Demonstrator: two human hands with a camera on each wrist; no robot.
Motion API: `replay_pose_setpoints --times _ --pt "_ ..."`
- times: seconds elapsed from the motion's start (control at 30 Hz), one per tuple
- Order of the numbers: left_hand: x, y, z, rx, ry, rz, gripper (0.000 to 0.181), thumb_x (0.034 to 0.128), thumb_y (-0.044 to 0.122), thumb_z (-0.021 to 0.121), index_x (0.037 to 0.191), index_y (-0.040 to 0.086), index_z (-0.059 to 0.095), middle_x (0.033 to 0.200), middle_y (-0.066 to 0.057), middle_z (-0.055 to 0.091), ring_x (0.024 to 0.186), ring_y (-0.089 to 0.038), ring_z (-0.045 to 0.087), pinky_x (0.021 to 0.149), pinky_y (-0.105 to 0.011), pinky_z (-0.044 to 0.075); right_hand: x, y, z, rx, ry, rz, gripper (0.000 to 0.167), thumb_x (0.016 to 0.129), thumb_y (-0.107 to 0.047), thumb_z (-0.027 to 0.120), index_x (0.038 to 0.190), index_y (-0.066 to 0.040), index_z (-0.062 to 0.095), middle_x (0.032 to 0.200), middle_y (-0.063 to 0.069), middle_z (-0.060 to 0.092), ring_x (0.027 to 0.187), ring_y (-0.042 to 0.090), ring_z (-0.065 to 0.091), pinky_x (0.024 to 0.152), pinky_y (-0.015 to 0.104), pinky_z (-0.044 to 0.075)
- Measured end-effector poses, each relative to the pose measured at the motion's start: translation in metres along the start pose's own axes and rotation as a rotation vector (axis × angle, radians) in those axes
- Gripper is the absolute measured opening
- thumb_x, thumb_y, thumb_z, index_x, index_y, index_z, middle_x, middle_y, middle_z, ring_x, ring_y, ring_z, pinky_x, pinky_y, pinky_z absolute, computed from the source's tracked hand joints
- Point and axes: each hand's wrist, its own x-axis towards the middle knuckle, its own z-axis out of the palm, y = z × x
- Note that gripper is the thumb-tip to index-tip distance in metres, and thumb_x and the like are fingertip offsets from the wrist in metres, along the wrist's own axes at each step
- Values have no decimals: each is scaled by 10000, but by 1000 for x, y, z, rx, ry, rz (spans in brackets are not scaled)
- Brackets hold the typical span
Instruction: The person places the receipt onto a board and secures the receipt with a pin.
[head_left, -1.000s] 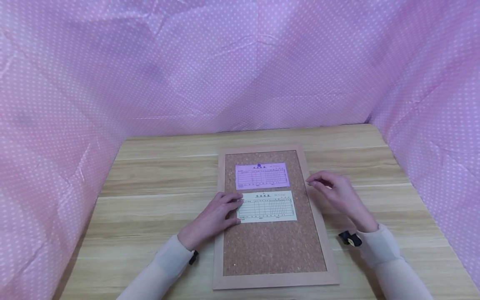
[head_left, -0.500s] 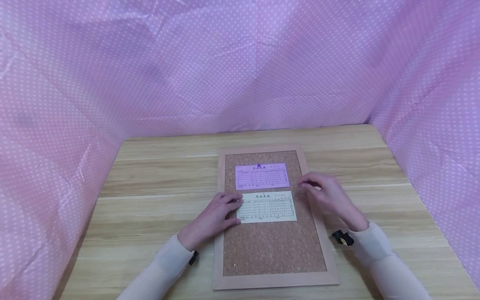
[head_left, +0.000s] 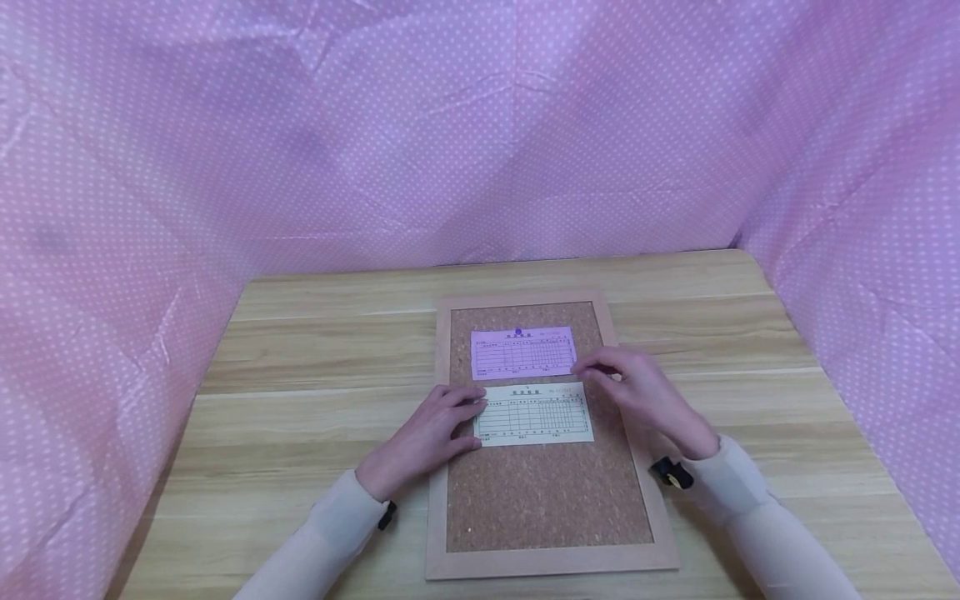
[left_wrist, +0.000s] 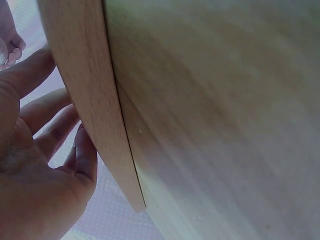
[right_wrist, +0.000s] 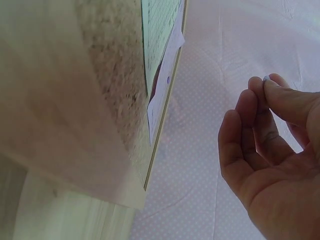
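A wood-framed cork board [head_left: 547, 500] lies on the table with two printed form slips on it. The upper, purple slip [head_left: 522, 354] has a purple pushpin [head_left: 518, 331] at its top edge. Below it lies a pale green slip [head_left: 534, 417]. My left hand [head_left: 420, 433] rests with spread fingers on that slip's left edge. Over the board's right side, my right hand [head_left: 645, 396] hovers by the purple slip's lower right corner. In the right wrist view, its thumb and forefinger pinch a small whitish thing [right_wrist: 266, 78], mostly hidden by the fingertips.
The wooden table [head_left: 315, 358] extends around the board on both sides. Pink dotted cloth [head_left: 480, 167] hangs behind the table and at both sides. A raised wooden frame [head_left: 555, 560] borders the cork.
My right hand has moved left, from the board's right frame to the purple slip's lower right corner, still pinching. The left hand and both slips stay in place.
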Motion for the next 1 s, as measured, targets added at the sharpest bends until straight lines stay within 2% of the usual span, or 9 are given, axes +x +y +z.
replay_pose_setpoints --times 0.27,0.7,1.0 --pt "0 0 0 8 2 7 589 931 291 794 1412 4 611 1520 -98 525 1324 -279 466 1106 -453 426 6 -4 6 22 -40 -16 220 914 103 697 1037 -64 772 1055 58 770 940 206 720 821 328 615" --pt "0 -2 1 17 16 27 591 919 279 805 1403 -1 615 1507 -106 539 1303 -287 488 1097 -448 436 17 -11 16 11 -113 47 118 952 7 708 1034 -61 760 1019 10 755 952 166 703 854 368 601" --pt "1 -2 1 17 18 31 585 915 274 808 1394 -4 622 1504 -108 541 1288 -291 493 1083 -451 444 26 -11 26 1 -151 41 62 953 -45 727 995 -84 750 980 -1 746 918 147 690 835 361 589"
